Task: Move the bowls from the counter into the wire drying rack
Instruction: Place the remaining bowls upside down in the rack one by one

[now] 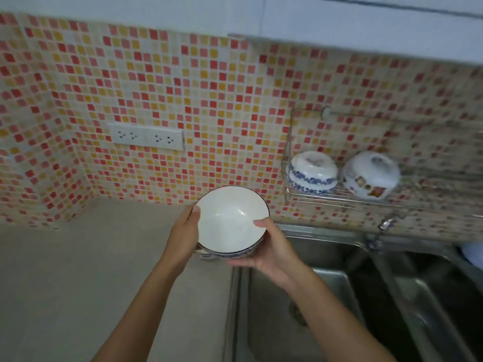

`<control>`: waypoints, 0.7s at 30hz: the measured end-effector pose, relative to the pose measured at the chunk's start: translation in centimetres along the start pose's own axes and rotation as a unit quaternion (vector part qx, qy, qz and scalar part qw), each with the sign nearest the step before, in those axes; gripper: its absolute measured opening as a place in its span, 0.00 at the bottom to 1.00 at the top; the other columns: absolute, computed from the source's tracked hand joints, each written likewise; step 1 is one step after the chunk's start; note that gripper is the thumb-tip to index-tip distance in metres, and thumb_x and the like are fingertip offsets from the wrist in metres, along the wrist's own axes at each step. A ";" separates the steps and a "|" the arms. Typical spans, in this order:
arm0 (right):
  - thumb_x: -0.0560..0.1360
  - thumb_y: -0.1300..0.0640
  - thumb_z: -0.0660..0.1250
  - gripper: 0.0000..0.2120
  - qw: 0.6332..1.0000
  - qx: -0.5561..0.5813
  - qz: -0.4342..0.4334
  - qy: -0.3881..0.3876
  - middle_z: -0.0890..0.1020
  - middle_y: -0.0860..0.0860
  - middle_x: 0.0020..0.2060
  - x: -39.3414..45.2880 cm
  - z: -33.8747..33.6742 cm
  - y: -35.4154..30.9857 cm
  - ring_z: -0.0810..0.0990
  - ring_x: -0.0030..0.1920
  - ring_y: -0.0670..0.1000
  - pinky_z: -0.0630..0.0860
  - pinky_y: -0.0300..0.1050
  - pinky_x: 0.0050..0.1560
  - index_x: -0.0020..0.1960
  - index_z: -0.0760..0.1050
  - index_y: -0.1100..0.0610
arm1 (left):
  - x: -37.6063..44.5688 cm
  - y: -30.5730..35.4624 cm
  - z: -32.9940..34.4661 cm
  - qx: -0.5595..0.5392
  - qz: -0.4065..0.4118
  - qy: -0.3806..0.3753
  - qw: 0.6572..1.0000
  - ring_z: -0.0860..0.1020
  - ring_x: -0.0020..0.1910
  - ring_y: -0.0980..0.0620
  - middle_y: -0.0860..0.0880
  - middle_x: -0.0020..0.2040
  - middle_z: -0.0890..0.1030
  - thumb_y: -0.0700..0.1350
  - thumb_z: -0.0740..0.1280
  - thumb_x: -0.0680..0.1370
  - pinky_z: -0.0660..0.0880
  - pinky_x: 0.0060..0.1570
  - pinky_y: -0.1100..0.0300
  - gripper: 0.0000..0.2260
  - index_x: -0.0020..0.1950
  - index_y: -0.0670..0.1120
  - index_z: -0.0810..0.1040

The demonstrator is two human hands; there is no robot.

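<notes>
A white bowl with a dark rim and blue pattern outside is held in the air above the counter's right edge, its opening tilted toward me. My left hand grips its left rim, thumb on the edge. My right hand holds its right side and underside. On the wall to the right hangs the wire drying rack. Two bowls lie upside down in it: a blue-patterned bowl on the left and a flower-patterned bowl beside it.
The beige counter spreads to the left below a mosaic tile wall with a double socket. A steel double sink lies at the lower right, with a tap under the rack. A white cabinet runs overhead.
</notes>
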State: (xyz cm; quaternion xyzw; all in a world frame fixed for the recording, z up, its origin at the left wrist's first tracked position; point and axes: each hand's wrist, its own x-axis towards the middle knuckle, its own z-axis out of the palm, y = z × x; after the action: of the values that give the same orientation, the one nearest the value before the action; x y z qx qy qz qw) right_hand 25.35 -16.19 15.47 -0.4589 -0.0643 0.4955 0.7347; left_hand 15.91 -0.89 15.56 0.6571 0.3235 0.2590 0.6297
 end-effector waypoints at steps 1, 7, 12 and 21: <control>0.67 0.53 0.69 0.26 1.000 0.015 -0.017 0.001 0.73 0.59 0.65 -1.0 -1.0 -1.4 0.75 0.63 0.65 0.80 0.66 0.46 0.64 0.71 0.54 | 0.2 1.0 1.8 0.002 0.008 -0.020 1.000 0.73 0.58 0.49 0.53 0.60 0.73 0.53 0.52 0.82 0.75 0.48 0.54 0.16 0.67 0.54 0.70; 0.69 0.55 0.69 0.24 0.989 0.085 -0.119 0.038 0.77 0.60 0.61 -6.8 -7.2 -7.8 0.80 0.57 0.65 0.80 0.69 0.46 0.63 0.72 0.57 | -0.3 6.5 12.6 0.042 0.073 -0.133 0.988 0.76 0.59 0.46 0.49 0.61 0.78 0.67 0.49 0.70 0.73 0.61 0.43 0.26 0.56 0.57 0.76; 0.71 0.54 0.67 0.23 0.963 0.141 -0.213 0.082 0.76 0.63 0.63 -10.8 -13.2 -12.1 0.80 0.58 0.67 0.78 0.69 0.52 0.65 0.72 0.57 | -0.4 8.0 21.4 0.022 0.134 -0.154 0.979 0.76 0.59 0.51 0.50 0.61 0.78 0.53 0.46 0.80 0.70 0.64 0.52 0.20 0.59 0.53 0.76; 0.68 0.58 0.74 0.28 0.917 0.019 -0.335 0.215 0.73 0.56 0.63 -14.5 -20.6 -21.0 0.75 0.62 0.60 0.79 0.68 0.51 0.65 0.68 0.57 | 0.8 2.0 29.7 0.490 0.373 -0.121 0.779 0.43 0.76 0.51 0.46 0.78 0.49 0.55 0.40 0.82 0.35 0.73 0.54 0.26 0.77 0.44 0.47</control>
State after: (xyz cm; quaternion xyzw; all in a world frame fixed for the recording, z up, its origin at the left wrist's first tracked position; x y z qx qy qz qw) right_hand 43.43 -42.03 24.45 -0.4920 -0.0456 0.1112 0.8623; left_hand 38.84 -19.83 15.37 0.9720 0.0577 0.1987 0.1110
